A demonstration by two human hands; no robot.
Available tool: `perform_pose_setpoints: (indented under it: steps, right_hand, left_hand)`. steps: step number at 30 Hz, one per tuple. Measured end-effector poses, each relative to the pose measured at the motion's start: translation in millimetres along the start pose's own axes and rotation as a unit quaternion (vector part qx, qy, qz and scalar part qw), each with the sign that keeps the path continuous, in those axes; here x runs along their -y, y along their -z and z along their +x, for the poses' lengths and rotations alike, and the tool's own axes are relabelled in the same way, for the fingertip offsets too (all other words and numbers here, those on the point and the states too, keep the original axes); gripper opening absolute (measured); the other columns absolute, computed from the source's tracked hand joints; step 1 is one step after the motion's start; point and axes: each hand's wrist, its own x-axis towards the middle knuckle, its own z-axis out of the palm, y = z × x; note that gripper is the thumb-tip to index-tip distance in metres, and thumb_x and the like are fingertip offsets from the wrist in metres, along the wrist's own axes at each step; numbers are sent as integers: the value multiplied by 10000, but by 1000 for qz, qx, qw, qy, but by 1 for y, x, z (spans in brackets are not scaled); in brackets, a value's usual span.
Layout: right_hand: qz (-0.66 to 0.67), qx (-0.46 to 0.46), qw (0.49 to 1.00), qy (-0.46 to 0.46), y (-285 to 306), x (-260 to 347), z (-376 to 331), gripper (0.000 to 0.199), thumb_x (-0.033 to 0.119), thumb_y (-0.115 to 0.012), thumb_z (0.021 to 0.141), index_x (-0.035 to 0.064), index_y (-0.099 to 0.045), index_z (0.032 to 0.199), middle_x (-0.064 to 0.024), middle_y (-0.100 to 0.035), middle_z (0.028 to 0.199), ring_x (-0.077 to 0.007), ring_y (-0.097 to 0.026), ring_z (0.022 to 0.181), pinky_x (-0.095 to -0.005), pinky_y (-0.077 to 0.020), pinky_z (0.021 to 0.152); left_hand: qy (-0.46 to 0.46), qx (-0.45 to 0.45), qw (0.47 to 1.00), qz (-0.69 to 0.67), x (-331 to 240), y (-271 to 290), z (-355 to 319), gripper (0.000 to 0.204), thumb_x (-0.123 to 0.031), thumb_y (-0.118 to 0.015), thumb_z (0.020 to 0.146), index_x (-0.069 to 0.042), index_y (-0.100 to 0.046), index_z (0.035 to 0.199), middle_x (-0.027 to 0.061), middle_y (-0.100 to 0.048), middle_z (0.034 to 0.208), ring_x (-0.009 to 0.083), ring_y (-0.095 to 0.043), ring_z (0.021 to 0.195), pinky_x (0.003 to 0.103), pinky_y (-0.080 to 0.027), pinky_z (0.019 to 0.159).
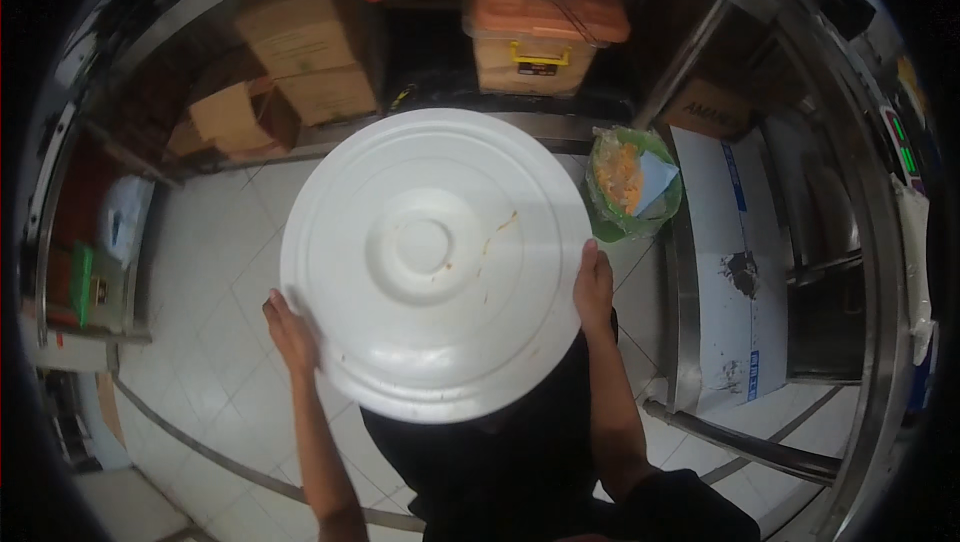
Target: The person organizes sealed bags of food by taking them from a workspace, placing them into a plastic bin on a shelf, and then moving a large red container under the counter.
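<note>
round white lid (437,267): lies between the two hands, knobbed face up, in front of the person's dark clothing (490,472) and above the tiled floor (210,272). left hand (292,337) at its lower-left rim, right hand (594,292) at its right rim. orange streaks right of the knob. support beneath: cannot tell.

writing: dark lettering on a brown carton (712,110) to the right; faint print on stacked cartons (310,42) past the floor's far left edge; blue printed strips on a white panel (710,272) near the floor's right edge; small dark label on the front of an orange-lidded box (545,27).

hands: both grasping the lid, neither clenched. fingers close together, partly curled at the outer rim; thumbs not clear. green bin (618,227) with orange scraps stands just beyond the right hand.
</note>
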Motion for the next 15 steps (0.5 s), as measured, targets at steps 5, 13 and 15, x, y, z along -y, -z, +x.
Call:
perform_pose_setpoints:
  steps: [5, 13, 15]
  right_hand:
    - [-34, 14, 999, 11, 10, 16, -6, 573, 444, -385, 1049, -79, -550, 882, -259, -596, 780, -392, -611, 803, -423, -449, 752]
    - [-247, -28, 968, -32, 6, 26, -7, 434, 334, -371, 1055, -15, -579, 903, -242, -609, 655, -463, -629, 652, -537, -476, 583]
    - [-320, 7, 947, 8, 7, -1, -10, 417, 349, -346, 1052, 3, -555, 950, -254, -618, 671, -458, -643, 670, -557, -492, 606]
  left_hand:
    - [-55, 82, 993, 58, -11, -10, 9, 830, -553, -240, 1045, 202, -366, 1366, 364, -483, 1345, 416, -497, 1263, 400, -372, 1075]
    - [-49, 119, 991, 46, 17, -8, 21, 790, -515, -233, 1053, 202, -378, 1351, 374, -496, 1313, 428, -526, 1200, 415, -381, 1068]
    - [20, 113, 990, 78, -4, -14, 12, 775, -506, -236, 1053, 194, -378, 1353, 370, -499, 1306, 423, -524, 1201, 438, -386, 1058]
